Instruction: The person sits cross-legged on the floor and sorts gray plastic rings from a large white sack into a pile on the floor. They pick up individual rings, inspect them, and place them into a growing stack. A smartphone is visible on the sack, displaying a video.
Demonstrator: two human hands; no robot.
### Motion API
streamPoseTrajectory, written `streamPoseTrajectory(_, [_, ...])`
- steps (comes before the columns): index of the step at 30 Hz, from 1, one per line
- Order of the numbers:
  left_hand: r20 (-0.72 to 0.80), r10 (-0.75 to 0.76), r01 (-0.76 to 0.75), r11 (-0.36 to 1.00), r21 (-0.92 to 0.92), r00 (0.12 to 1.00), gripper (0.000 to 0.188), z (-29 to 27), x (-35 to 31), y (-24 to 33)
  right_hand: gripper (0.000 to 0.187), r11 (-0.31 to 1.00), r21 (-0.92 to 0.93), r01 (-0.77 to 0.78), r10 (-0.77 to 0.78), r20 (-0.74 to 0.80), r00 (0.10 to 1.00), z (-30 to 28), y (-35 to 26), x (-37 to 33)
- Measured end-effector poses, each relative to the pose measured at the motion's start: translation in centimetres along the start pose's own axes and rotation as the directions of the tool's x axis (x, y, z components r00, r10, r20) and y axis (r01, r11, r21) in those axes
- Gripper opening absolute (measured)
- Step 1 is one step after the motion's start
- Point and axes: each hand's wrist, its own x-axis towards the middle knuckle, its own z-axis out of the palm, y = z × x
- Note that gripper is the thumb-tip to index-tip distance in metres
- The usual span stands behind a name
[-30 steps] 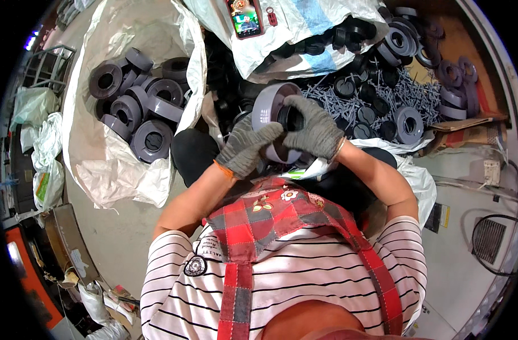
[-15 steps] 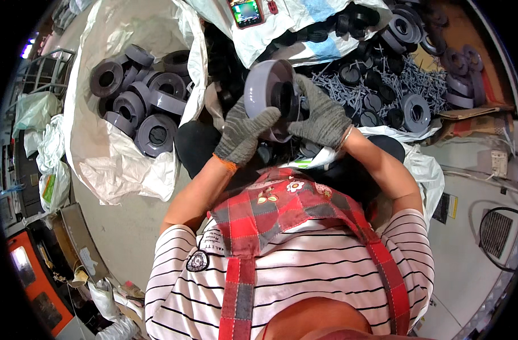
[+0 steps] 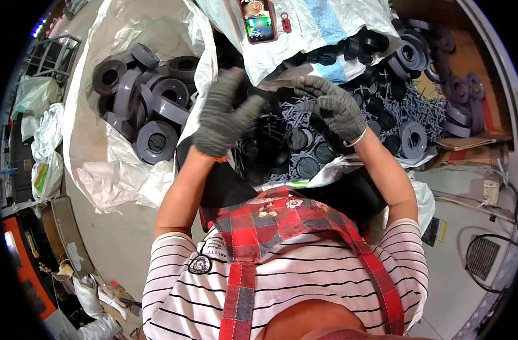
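Observation:
My left hand, in a grey knitted glove, is raised beside the right edge of a white sack. It is smeared by motion, but its thumb stands apart from the fingers and it holds nothing. Inside the sack lie several grey plastic rings, some with black centres. My right hand, gloved alike, hovers over a heap of grey nail-like pins and round black caps. Its fingers are loosely bent, and nothing shows between them.
A phone lies on a white sack at the far side, with black parts spilling from its mouth. More grey rings are stacked at the right by cardboard. A cable loops at the lower right.
The grey ring with the black centre has left both hands, and another ring now lies atop the sack's pile. My left hand has moved left; my hands are farther apart.

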Motion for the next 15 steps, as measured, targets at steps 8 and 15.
streamPoseTrajectory(8, [0.834, -0.08, -0.271, 0.925, 0.267, 0.546, 0.04, 8.1, -0.4, -5.4, 0.056, 0.584, -0.81, -0.05, 0.029, -0.041, 0.999, -1.4, -2.2, 6.2])
streamPoseTrajectory(15, [0.849, -0.04, -0.32, 0.916, 0.242, 0.527, 0.039, 8.1, 0.1, -5.7, 0.057, -0.9, -0.368, 0.232, 0.207, 0.108, 0.972, 0.7, -5.4, 16.5])
